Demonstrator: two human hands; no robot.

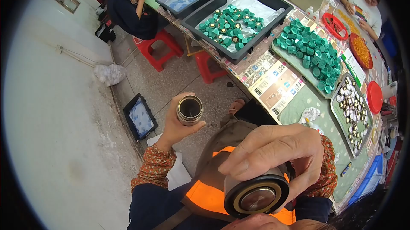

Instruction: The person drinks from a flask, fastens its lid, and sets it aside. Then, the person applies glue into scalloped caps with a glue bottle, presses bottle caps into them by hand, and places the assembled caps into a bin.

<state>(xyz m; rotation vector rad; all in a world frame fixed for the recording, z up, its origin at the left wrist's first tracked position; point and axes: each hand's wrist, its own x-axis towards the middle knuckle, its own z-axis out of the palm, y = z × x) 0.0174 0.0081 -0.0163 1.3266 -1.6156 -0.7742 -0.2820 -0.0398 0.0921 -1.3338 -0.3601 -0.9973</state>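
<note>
My left hand [171, 125] is wrapped round a small metal thermos cap [189, 108], holding it out over the floor with its dark hollow side facing the camera. Close to the camera, the fingers of my right hand [277, 148] curl round a thermos bottle [257, 199]. The bottle is tipped up at the mouth, so its round base with a black rim and metal disc shows. Its far end is hidden. Part of a face shows at the bottom edge, just below the bottle.
On the table at right are a black crate [222, 50] with green caps, a pile of green caps [305, 50], and a tray [332, 109] of small round pieces. A red stool [160, 50] stands on the floor. Two people [128, 12] sit at the tables; a black tray [130, 122] lies near the wall.
</note>
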